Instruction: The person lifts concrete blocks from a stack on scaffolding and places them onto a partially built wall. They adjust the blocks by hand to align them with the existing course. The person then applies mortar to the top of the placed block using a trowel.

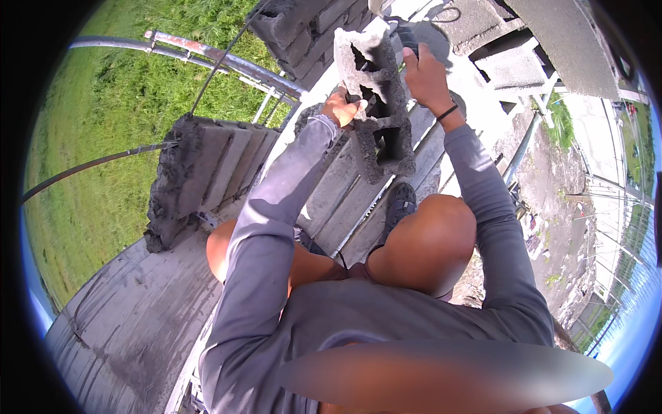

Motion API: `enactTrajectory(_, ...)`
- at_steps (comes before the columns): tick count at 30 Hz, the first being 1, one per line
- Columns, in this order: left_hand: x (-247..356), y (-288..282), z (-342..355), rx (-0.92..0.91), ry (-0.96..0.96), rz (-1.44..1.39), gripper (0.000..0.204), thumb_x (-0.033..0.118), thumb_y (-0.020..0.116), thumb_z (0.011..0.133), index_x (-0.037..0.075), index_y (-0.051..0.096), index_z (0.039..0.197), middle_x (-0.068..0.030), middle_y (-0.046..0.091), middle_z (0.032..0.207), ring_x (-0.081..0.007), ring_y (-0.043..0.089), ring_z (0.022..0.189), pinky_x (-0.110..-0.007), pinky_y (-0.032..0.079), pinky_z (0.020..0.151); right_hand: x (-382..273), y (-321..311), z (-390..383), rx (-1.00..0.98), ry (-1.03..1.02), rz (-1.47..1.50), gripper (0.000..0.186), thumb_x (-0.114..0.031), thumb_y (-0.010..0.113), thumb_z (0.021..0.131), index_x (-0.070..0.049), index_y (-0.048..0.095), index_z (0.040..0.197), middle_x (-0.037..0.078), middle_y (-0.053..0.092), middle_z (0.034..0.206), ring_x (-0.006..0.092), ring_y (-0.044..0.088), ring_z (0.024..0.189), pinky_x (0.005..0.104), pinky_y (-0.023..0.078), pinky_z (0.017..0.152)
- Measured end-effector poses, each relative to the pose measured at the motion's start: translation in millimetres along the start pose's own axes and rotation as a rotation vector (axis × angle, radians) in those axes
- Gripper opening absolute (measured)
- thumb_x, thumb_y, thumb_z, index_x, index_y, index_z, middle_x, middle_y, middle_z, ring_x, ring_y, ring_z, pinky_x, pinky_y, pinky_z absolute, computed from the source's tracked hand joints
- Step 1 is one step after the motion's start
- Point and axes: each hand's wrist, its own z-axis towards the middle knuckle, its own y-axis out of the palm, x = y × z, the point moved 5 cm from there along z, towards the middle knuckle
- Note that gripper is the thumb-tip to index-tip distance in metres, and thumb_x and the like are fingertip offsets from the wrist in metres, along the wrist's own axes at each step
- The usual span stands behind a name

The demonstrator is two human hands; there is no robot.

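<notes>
A grey hollow concrete block (394,100) stands tilted in front of me, its rough-edged openings facing me. My left hand (340,109) is closed on the block's left edge, with the thumb over the rim by the middle opening. At the block's far right side, my right hand (426,77) is closed around a dark handle (409,38). A pale, bright part lies by the block's far end, beside that handle. Glare and the fingers hide what kind of tool it is. A dark band circles my right wrist.
Wooden planks (338,190) lie under my feet. To the left rises a rough block wall (207,159) with steel rods (103,165) sticking out. Another block wall (296,34) is at the far side. Metal pipes (221,58) run over grass. More concrete blocks (510,69) stand at upper right.
</notes>
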Motion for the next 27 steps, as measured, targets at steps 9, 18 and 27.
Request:
enactTrajectory(9, 12, -1, -6, 0.011, -0.016, 0.055, 0.072, 0.032, 0.08, 0.088, 0.0, 0.048, 0.144, -0.019, 0.066, 0.129, -0.0284, 0.065, 0.115, -0.039, 0.053, 0.095, -6, -4, 2, 0.011, -0.047, 0.008, 0.05, -0.043, 0.048, 0.103, 0.005, 0.055, 0.112, 0.034, 0.066, 0.093, 0.0558, 0.061, 0.093, 0.0598, 0.049, 0.08)
enactTrajectory(18, 9, 2, 2, -0.028, 0.057, 0.081, 0.071, 0.028, 0.077, 0.09, 0.005, 0.043, 0.149, -0.0148, 0.067, 0.128, -0.0299, 0.064, 0.114, -0.045, 0.061, 0.081, 9, -2, 9, -0.048, 0.077, 0.054, 0.047, -0.042, 0.049, 0.102, 0.005, 0.057, 0.101, 0.023, 0.066, 0.071, 0.0381, 0.068, 0.06, 0.047, 0.054, 0.061)
enactTrajectory(27, 4, 4, 2, -0.042, 0.021, -0.055, 0.07, 0.024, 0.076, 0.092, 0.01, 0.04, 0.15, -0.0113, 0.067, 0.127, -0.0254, 0.067, 0.109, -0.04, 0.06, 0.083, 2, -1, 4, -0.056, 0.068, 0.036, 0.044, -0.036, 0.048, 0.103, 0.006, 0.057, 0.103, 0.032, 0.066, 0.079, 0.0541, 0.065, 0.081, 0.056, 0.052, 0.074)
